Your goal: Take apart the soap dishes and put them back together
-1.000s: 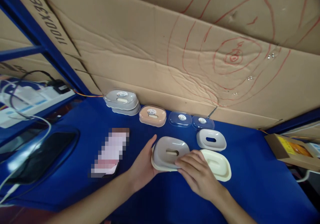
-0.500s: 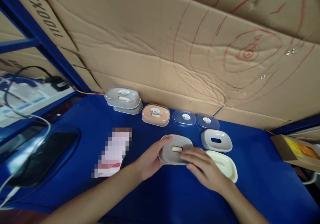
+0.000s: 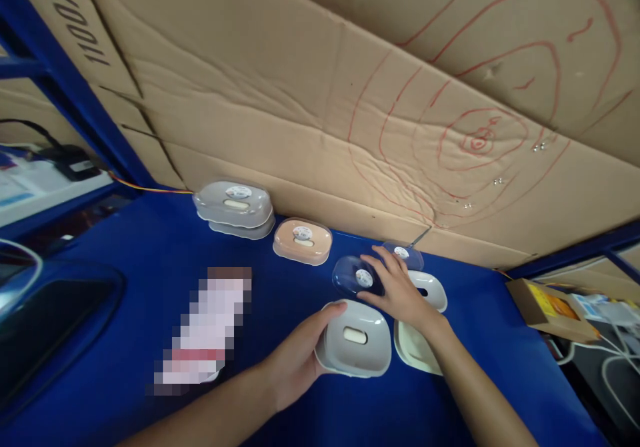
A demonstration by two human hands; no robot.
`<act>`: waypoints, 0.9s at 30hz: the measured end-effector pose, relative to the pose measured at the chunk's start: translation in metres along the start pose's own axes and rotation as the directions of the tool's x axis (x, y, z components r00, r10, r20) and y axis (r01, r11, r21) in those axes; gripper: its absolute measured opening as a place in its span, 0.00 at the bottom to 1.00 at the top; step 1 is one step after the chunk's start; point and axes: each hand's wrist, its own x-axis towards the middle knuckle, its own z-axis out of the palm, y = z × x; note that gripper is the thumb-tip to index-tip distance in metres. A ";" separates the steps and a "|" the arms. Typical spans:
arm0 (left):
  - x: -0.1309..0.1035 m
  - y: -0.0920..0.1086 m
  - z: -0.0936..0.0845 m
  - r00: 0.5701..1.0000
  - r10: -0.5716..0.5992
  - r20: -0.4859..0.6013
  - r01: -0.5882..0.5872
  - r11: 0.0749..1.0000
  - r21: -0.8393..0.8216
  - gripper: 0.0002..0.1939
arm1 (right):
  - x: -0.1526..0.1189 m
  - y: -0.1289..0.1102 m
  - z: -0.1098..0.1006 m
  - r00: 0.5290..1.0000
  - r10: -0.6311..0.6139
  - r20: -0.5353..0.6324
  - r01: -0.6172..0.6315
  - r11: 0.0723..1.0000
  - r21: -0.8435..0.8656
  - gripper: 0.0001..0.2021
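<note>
My left hand [image 3: 305, 357] is closed on the left end of a grey soap dish [image 3: 373, 355], thumb on its rim; a cream oval piece shows through the slot in its middle. Just behind it, my right hand [image 3: 397, 284] grips a clear plastic lid [image 3: 347, 274] with a round white sticker, fingers on the far edge and thumb on the near one. Beyond the fingers lies a second clear lid [image 3: 413, 256], partly covered. Under my right wrist and forearm are a light grey slotted tray [image 3: 434, 287] and a cream dish [image 3: 413, 347], both partly hidden.
At the back left, lidded grey soap dishes [image 3: 235, 207] are stacked beside a lidded peach one [image 3: 316, 244]. A blurred-out pinkish object [image 3: 210, 320] lies left of my hands. A cardboard wall [image 3: 240, 100] closes the back; an open carton [image 3: 545, 307] stands right.
My right hand has left the grey dish, reached to the back row and taken a clear lid, which is now nearer the dish. The left hand still holds the dish. The view has shifted.
</note>
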 end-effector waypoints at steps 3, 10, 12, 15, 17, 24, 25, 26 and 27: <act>0.002 -0.008 -0.002 0.999 -0.036 0.001 0.036 0.999 0.019 0.23 | -0.002 -0.007 -0.002 0.992 -0.026 0.126 0.017 0.997 0.069 0.41; 0.004 -0.016 -0.004 0.989 -0.143 0.039 0.141 0.989 0.050 0.28 | -0.006 -0.010 0.003 0.984 -0.057 0.168 0.033 0.989 0.142 0.43; 0.004 -0.016 -0.003 0.986 -0.160 0.049 0.157 0.986 0.052 0.28 | -0.008 -0.009 0.003 0.987 -0.062 0.149 0.039 0.988 0.152 0.42; 0.005 -0.016 -0.002 0.987 -0.145 0.066 0.142 0.989 0.038 0.28 | -0.014 -0.005 -0.005 0.996 -0.041 0.083 0.028 0.987 0.158 0.38; 0.006 -0.014 -0.001 0.992 -0.120 0.048 0.120 0.993 0.012 0.28 | -0.023 -0.004 -0.017 1.000 0.009 -0.014 -0.006 0.977 0.212 0.36; 0.008 -0.003 -0.002 0.998 -0.053 -0.038 0.049 0.994 -0.100 0.27 | -0.060 -0.044 -0.025 0.983 -0.143 0.116 0.095 0.934 0.344 0.39; 0.008 -0.003 -0.002 0.996 -0.038 -0.077 0.030 0.994 -0.103 0.26 | -0.063 -0.050 -0.018 0.981 -0.166 0.101 0.126 0.938 0.322 0.40; 0.008 -0.002 -0.002 0.993 -0.025 -0.119 0.013 0.995 -0.103 0.24 | -0.064 -0.055 -0.010 0.981 -0.183 0.068 0.156 0.942 0.296 0.40; 0.009 -0.002 -0.003 0.988 -0.015 -0.154 -0.001 0.995 -0.099 0.23 | -0.065 -0.059 -0.003 0.980 -0.196 0.031 0.181 0.946 0.268 0.40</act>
